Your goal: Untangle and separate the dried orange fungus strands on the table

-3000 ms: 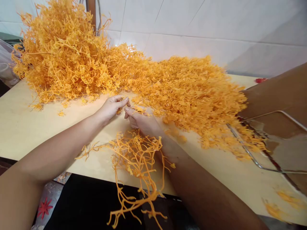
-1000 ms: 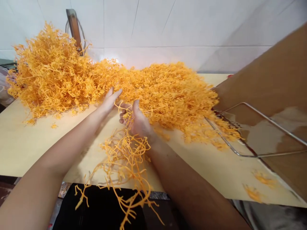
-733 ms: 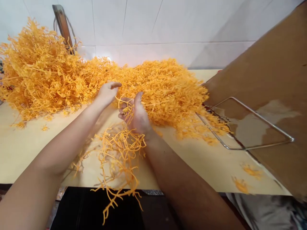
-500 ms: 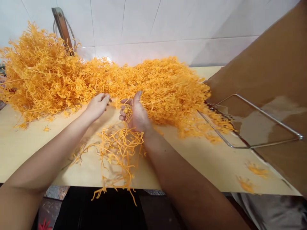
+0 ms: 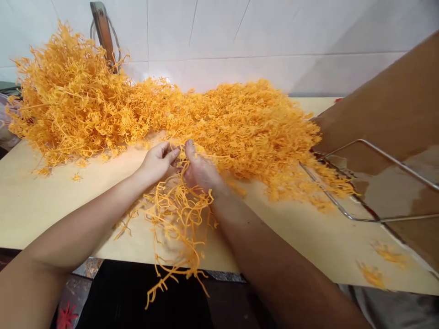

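Note:
A large heap of thin orange branching strands (image 5: 240,123) covers the back of the pale wooden table (image 5: 44,201). My right hand (image 5: 200,171) is closed round a bundle of orange strands (image 5: 178,214) that trails down over the table's front edge. My left hand (image 5: 158,161) is right beside it, fingers curled and pinching strands at the top of the same bundle, at the near edge of the heap.
A taller mound of strands (image 5: 68,91) rises at the back left, with a wooden post (image 5: 103,32) behind it. A brown cardboard box with a metal wire frame (image 5: 373,183) stands at the right. Small orange scraps (image 5: 380,265) lie on the table's right side. White tiled wall behind.
My left hand came back from the heap to meet the right hand, now pinching strands at the bundle. Both hands dropped closer to the table; the bundle stayed in the right hand.

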Tool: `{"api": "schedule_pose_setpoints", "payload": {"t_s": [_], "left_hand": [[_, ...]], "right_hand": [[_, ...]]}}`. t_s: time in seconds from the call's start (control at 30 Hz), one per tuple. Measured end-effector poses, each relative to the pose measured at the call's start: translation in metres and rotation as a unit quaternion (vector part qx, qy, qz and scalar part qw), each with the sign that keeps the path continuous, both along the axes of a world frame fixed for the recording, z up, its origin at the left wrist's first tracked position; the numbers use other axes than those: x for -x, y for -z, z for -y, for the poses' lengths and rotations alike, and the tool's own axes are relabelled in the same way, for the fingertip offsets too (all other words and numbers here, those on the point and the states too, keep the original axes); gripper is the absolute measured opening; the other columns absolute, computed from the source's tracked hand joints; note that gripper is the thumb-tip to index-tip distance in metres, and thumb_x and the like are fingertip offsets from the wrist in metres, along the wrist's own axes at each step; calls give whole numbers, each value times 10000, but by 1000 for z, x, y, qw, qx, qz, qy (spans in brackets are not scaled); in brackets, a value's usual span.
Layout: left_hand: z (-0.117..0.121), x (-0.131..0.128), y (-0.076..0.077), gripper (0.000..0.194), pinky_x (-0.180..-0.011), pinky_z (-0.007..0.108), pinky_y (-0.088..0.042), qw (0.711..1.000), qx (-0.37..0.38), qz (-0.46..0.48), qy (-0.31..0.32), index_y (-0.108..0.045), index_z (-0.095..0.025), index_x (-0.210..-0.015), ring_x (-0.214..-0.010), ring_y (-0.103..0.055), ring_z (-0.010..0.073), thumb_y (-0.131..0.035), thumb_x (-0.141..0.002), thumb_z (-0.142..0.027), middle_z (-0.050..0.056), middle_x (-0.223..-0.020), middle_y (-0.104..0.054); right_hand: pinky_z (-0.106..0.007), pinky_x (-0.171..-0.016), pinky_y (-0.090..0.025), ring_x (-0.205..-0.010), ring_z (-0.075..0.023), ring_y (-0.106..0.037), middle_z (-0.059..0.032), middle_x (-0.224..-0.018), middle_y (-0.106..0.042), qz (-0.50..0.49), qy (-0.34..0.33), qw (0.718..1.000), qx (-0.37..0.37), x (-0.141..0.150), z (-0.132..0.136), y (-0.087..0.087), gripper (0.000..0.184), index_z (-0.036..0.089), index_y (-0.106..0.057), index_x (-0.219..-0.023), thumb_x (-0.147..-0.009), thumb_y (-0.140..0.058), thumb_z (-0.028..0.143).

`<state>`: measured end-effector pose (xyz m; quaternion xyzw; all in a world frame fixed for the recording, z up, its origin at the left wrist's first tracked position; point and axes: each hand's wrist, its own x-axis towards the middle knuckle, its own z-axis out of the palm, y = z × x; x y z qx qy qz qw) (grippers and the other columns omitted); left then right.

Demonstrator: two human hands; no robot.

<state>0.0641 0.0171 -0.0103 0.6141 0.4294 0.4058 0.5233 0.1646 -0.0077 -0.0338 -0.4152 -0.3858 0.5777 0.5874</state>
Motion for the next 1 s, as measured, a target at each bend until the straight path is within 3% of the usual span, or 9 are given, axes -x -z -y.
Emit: {"api": "schedule_pose_setpoints", "payload": {"t_s": [0.1,0.27,0.4,0.53,0.67,0.87,1.0], "left_hand": [[-9,5,2,204,-446,162,-308,998,10,31,-45,-397,-152,-635,-418,-414,16,-447,-819,-80,-81,-489,-424],[-8,4,3,203,-395,168,-247,997,33,59,-31,-350,-176,-677,-333,-325,16,-387,-842,-64,-106,-434,-364],[-1,2,-2,182,-391,148,-233,992,97,79,-21,-373,-165,-679,-355,-315,8,-403,-851,-113,-93,-465,-354],[1,5,-4,245,-393,140,-262,984,149,100,23,-378,-163,-669,-387,-380,18,-435,-860,-306,-73,-502,-389],[2,8,-2,323,-386,147,-261,983,146,83,72,-438,-150,-686,-412,-422,28,-435,-839,-434,-50,-525,-436],[-1,12,2,211,-458,153,-307,986,104,69,110,-463,-128,-629,-431,-421,17,-518,-816,-207,-49,-511,-462],[-5,22,-5,200,-559,205,-383,964,124,102,214,-497,-131,-607,-512,-479,54,-581,-766,-219,-14,-566,-509]], "right_hand": [[-256,-530,-434,-605,-122,-555,12,-585,-535,-61,-16,997,37,7,1,-2,228,192,-507,-677,-728,-586,399],[-213,-463,-361,-466,-53,-428,51,-559,-498,-37,-18,999,33,6,0,2,288,182,-503,-645,-629,-679,411],[-204,-443,-338,-428,-36,-383,68,-533,-480,-29,-26,999,37,2,1,5,331,182,-523,-673,-591,-700,448],[-210,-461,-348,-423,-42,-405,75,-514,-492,-32,1,999,21,0,1,2,367,191,-500,-668,-580,-696,488],[-224,-459,-335,-421,-58,-421,68,-500,-497,-10,-7,1000,11,-2,-1,2,394,195,-481,-658,-586,-676,530],[-228,-453,-320,-419,-68,-386,72,-470,-433,-32,3,998,52,-1,1,0,357,201,-458,-648,-651,-650,503],[-214,-400,-212,-376,-39,-222,78,-425,-246,-68,-92,992,62,-6,10,-17,483,188,-309,-509,-693,-616,510]]}}
